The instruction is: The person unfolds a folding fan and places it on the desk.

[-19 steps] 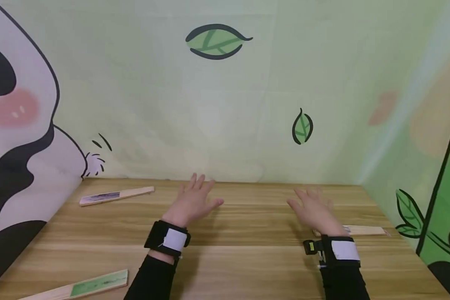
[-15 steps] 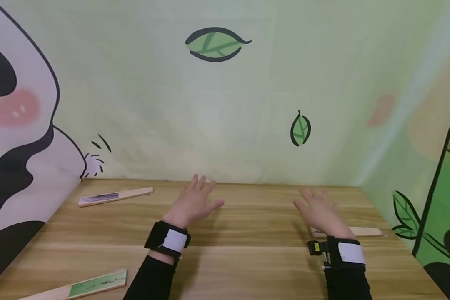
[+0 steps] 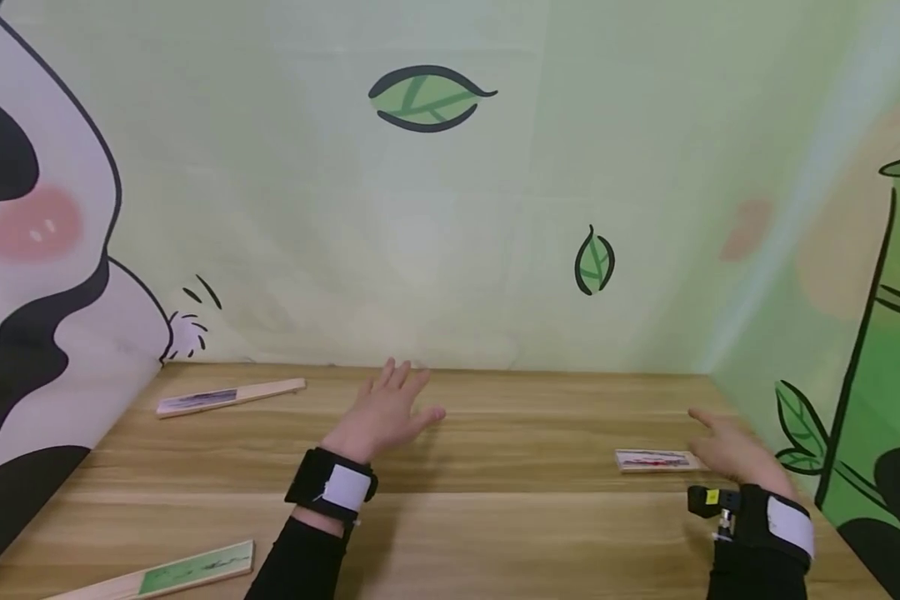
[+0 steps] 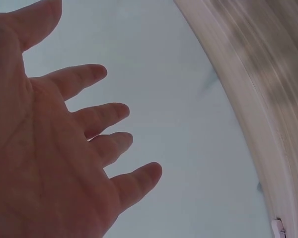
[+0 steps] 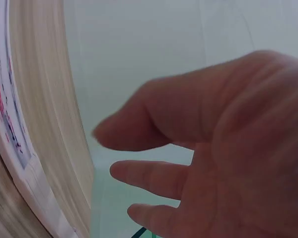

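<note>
Pale green cloth (image 3: 450, 250) printed with leaves hangs behind a wood-grained table (image 3: 510, 542), with a big cartoon panda (image 3: 37, 225) filling the left of the frame. Three slim things that look like folded fans lie on the tabletop. One fan, with red marks on its pale face (image 3: 652, 460), is at the lower right, just beside the person's right hand (image 3: 738, 450), which covers its plainer end in the head view. From the right wrist, thumb and fingers stand apart with nothing between them, so that grip is loose; whether any part of the hand touches the fan, I can't tell. Over left of centre, the left hand (image 3: 381, 417) spreads its fingers wide, its grip holding nothing. A purplish fan (image 3: 231, 397) rests farther back at the left, a green one (image 3: 195, 571) at the lower left. I'd judge that red-marked fan to be light, stiff lengthwise, smooth but hardly slippery, and fragile if its leaf is paper. Best pinched across the bare narrow end, sparing the decorated part.
</note>
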`<state>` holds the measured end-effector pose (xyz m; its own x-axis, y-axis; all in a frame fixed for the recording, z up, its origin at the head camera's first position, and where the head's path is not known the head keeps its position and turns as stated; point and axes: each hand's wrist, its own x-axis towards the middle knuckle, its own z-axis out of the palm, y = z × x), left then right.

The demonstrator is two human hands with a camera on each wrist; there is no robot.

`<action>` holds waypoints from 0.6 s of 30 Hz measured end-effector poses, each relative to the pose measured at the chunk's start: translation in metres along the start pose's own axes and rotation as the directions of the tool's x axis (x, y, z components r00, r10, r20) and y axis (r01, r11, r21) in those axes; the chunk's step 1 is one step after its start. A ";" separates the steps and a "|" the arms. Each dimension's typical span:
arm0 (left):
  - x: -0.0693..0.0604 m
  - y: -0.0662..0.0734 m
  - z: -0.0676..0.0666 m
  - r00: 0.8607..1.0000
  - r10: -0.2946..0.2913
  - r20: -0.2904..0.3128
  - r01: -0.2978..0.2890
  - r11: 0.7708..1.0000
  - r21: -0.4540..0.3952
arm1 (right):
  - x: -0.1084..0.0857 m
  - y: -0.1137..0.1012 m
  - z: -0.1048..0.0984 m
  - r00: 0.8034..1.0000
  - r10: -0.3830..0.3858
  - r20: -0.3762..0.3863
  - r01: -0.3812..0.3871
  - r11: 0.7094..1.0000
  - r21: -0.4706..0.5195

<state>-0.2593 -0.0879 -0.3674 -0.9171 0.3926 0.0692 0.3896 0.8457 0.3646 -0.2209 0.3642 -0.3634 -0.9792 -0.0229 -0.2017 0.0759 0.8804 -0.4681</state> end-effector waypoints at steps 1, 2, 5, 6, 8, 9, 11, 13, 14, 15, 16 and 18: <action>0.000 0.000 0.000 1.000 0.002 -0.002 -0.002 1.000 0.000 | 0.001 0.002 0.000 1.000 0.000 0.000 0.000 1.000 -0.007; 0.000 0.000 0.000 1.000 0.004 -0.001 -0.004 1.000 0.001 | 0.002 0.003 0.001 1.000 -0.011 -0.002 0.011 1.000 -0.013; -0.001 0.002 0.002 1.000 0.015 0.016 -0.015 1.000 0.006 | 0.006 0.006 0.006 1.000 -0.008 0.024 0.008 1.000 0.002; -0.001 0.003 0.003 0.999 0.027 0.021 -0.028 1.000 0.007 | 0.007 0.008 0.008 0.999 0.001 0.034 -0.001 1.000 0.004; -0.002 0.006 0.005 0.998 0.059 0.028 -0.059 0.998 0.013 | 0.009 0.012 0.012 0.999 0.028 0.046 -0.029 1.000 0.009; -0.001 0.008 0.006 0.997 0.077 0.030 -0.078 0.997 0.015 | 0.009 0.014 0.014 0.998 0.044 0.050 -0.045 0.999 0.014; -0.001 0.012 0.007 0.993 0.116 0.028 -0.117 0.993 0.015 | 0.010 0.020 0.017 0.996 0.071 0.056 -0.073 0.997 0.030; 0.000 0.018 0.007 0.988 0.155 0.027 -0.155 0.988 0.013 | 0.011 0.024 0.020 0.994 0.096 0.058 -0.099 0.994 0.048; 0.000 0.021 0.008 0.985 0.168 0.034 -0.168 0.986 0.006 | 0.011 0.026 0.021 0.993 0.107 0.058 -0.111 0.992 0.057; 0.000 0.024 0.008 0.983 0.177 0.045 -0.177 0.984 0.002 | 0.011 0.028 0.022 0.992 0.113 0.052 -0.116 0.992 0.056; 0.000 0.027 0.008 0.981 0.187 0.056 -0.187 0.982 -0.008 | 0.012 0.029 0.023 0.991 0.122 0.048 -0.124 0.991 0.053; 0.000 0.032 0.009 0.975 0.208 0.078 -0.207 0.978 -0.024 | 0.013 0.031 0.024 0.990 0.134 0.043 -0.135 0.990 0.045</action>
<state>-0.2464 -0.0576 -0.3643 -0.8065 0.5869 0.0713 0.5688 0.7373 0.3646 -0.2265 0.3797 -0.4010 -0.9513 0.0746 -0.2992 0.2162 0.8531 -0.4749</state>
